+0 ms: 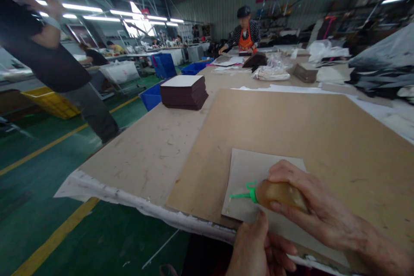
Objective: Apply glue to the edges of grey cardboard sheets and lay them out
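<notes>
My right hand (310, 207) is closed around a squeeze glue bottle (280, 194) of amber liquid. The bottle lies tilted on its side, its green nozzle (242, 196) pointing left just above a pale rectangular board (255, 166). A small wet-looking trace shows on the board below the tip. At the board's near edge is my left hand (252, 248), thumb raised over the edge and apart from loosely curled fingers. Nothing shows in that hand; whether it touches the board is hard to tell.
Under the board lies a large brown sheet (274, 120) on the worktable (139, 159). A stack of dark boards with a white top (184, 92) stands at the left edge. Plastic bags (273, 69) lie farther back. One person (247, 34) works at the far end; another (48, 51) stands at left.
</notes>
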`<state>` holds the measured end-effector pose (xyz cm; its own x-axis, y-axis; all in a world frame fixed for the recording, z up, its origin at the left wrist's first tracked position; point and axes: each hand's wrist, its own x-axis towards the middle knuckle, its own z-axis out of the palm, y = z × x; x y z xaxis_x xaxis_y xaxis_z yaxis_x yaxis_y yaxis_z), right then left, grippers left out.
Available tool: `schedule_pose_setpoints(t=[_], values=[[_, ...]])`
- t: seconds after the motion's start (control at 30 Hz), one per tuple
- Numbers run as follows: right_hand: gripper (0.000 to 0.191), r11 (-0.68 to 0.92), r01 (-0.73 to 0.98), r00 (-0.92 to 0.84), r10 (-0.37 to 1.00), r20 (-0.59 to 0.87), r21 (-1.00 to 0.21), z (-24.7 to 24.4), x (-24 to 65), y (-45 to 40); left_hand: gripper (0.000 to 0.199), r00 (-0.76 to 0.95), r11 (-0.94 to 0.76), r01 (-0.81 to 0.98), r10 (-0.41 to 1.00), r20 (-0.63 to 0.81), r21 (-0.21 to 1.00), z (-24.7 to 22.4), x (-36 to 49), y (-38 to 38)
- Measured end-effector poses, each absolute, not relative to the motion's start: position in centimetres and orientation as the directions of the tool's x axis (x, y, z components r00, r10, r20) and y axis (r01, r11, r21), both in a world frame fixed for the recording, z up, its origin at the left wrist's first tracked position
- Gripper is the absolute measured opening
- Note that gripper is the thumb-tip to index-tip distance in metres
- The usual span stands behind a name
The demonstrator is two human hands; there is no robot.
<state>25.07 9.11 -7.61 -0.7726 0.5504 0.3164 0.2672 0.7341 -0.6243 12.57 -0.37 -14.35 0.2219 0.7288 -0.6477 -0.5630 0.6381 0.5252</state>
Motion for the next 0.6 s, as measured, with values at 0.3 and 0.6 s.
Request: schedule_pose_setpoints(t=[0.3,0.6], values=[[0.022,0.737,0.392,-0.680,0.635,0.366,-0.551,-8.8,25.1,11.7,0.071,0.199,0.698,-0.478,0.678,-0.708,0.534,-14.1,12.5,0.0],[0.023,0.724,0.309,-0.738,0.592,0.325,-0.617,-7.7,24.9,10.1,0.074,0.238,0.620,-0.525,0.765,-0.598,0.583,-17.0,12.2,-0.5]])
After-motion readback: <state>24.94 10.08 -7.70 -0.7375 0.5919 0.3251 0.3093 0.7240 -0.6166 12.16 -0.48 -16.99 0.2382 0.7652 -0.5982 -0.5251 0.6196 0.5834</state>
